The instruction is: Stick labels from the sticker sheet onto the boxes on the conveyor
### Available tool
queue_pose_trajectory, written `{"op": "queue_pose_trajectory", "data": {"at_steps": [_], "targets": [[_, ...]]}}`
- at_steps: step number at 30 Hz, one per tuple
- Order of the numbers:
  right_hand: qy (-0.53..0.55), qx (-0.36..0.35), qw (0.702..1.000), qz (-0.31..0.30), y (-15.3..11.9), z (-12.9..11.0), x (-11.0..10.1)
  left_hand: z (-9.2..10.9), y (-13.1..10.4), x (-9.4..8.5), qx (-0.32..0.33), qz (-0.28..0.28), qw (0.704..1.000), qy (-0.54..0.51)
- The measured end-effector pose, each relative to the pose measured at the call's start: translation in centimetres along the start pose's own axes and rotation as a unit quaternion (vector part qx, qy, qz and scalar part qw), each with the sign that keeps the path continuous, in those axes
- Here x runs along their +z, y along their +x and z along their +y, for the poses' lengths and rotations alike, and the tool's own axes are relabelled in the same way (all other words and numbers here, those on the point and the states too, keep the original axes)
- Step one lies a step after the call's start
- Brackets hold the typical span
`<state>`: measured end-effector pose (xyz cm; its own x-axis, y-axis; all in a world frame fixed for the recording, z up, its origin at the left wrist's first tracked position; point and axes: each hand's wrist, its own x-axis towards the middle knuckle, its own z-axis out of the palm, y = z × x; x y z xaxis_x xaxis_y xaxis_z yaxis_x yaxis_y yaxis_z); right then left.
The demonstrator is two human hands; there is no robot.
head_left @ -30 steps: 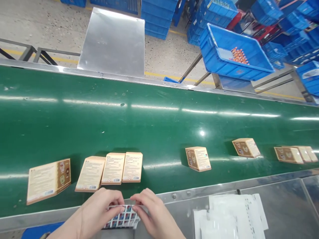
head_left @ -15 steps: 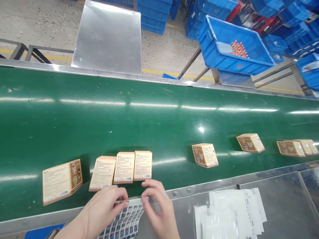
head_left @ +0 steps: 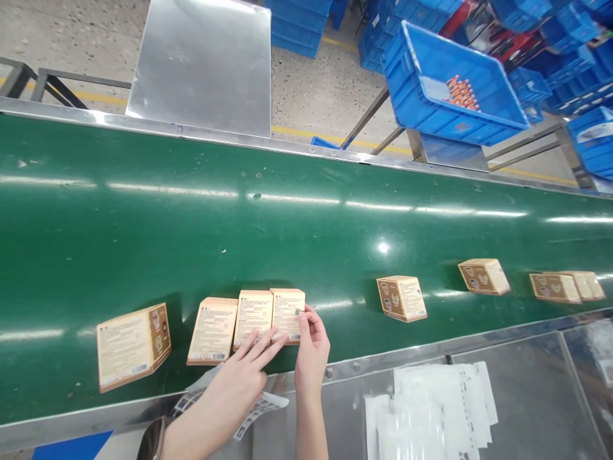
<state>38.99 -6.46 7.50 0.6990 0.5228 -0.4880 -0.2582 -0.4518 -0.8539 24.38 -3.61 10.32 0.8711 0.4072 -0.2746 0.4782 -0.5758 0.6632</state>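
Observation:
My right hand [head_left: 312, 342] pinches a small dark-green sticker [head_left: 297, 312] against the printed face of the rightmost small box [head_left: 282, 301] in a row of three. My left hand [head_left: 246, 374] lies with its fingers stretched out, their tips on the lower part of that box and of the middle box [head_left: 253, 316]. The left box [head_left: 213, 329] of the row leans a little askew. Beneath my left hand and wrist is a curled sheet of small stickers [head_left: 261, 409], largely covered; whether the thumb holds it is hidden.
Another tan box [head_left: 125, 348] stands at left on the green conveyor belt [head_left: 191, 255]. More boxes [head_left: 401, 299] sit along the belt to the right. White plastic bags [head_left: 431, 409] lie on the metal ledge. Across the belt are a metal plate [head_left: 205, 64] and a blue crate [head_left: 460, 83].
Both hands moved from the sticker sheet up to the boxes. My right hand now has a small sticker at the rightmost box. The row and the left box have shifted right in view.

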Motion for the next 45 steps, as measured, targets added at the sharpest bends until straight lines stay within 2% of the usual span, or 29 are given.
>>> {"op": "queue_pose_trajectory", "data": {"at_steps": [6,10,17,19,22,23,25,27,28,29,30,34,37,40,45], "targets": [[-0.042,-0.04,0.998,0.013,1.0,-0.1,-1.0,0.5,1.2,0.7,0.003,0.009,1.0,-0.01],[-0.078,-0.069,0.994,0.041,1.1,-0.6,-1.5,1.0,1.9,0.7,0.006,-0.005,1.0,-0.016],[-0.105,-0.086,0.983,0.121,2.4,-0.8,-1.5,2.3,3.7,-1.5,-0.008,-0.053,0.998,-0.038],[-0.104,-0.095,0.982,0.124,2.9,-1.1,-2.1,2.4,4.0,-2.3,-0.005,-0.066,0.996,-0.061],[-0.114,-0.113,0.98,0.122,2.5,-2.5,-4.2,2.5,3.8,-3.7,-0.016,-0.079,0.991,-0.105],[-0.129,-0.125,0.978,0.102,2.0,-3.1,-5.1,2.6,3.6,-4.2,-0.029,-0.082,0.989,-0.12],[-0.183,-0.171,0.968,-0.015,0.7,-4.5,-6.8,2.7,3.0,-5.2,-0.061,-0.081,0.984,-0.147],[-0.247,-0.232,0.923,-0.184,-0.8,-5.7,-8.1,2.8,2.5,-6.0,-0.088,-0.079,0.978,-0.173],[-0.271,-0.259,0.893,-0.248,-1.4,-6.1,-8.5,2.7,2.4,-6.3,-0.099,-0.08,0.974,-0.186],[-0.286,-0.28,0.871,-0.285,-1.9,-6.5,-8.6,2.7,2.2,-6.5,-0.113,-0.082,0.97,-0.199],[-0.298,-0.294,0.858,-0.299,-2.3,-6.7,-8.6,2.5,2.1,-6.6,-0.131,-0.087,0.965,-0.21],[-0.323,-0.33,0.839,-0.288,-2.9,-6.8,-7.8,2.0,2.0,-7.0,-0.192,-0.112,0.947,-0.231],[-0.355,-0.375,0.808,-0.284,-3.1,-6.8,-7.2,1.9,2.1,-7.4,-0.204,-0.122,0.943,-0.233],[-0.374,-0.434,0.78,-0.254,-3.3,-6.8,-6.7,1.9,2.3,-7.9,-0.21,-0.133,0.938,-0.241],[-0.366,-0.46,0.779,-0.219,-3.4,-6.4,-6.0,1.9,2.6,-7.3,-0.212,-0.143,0.932,-0.258]]}}
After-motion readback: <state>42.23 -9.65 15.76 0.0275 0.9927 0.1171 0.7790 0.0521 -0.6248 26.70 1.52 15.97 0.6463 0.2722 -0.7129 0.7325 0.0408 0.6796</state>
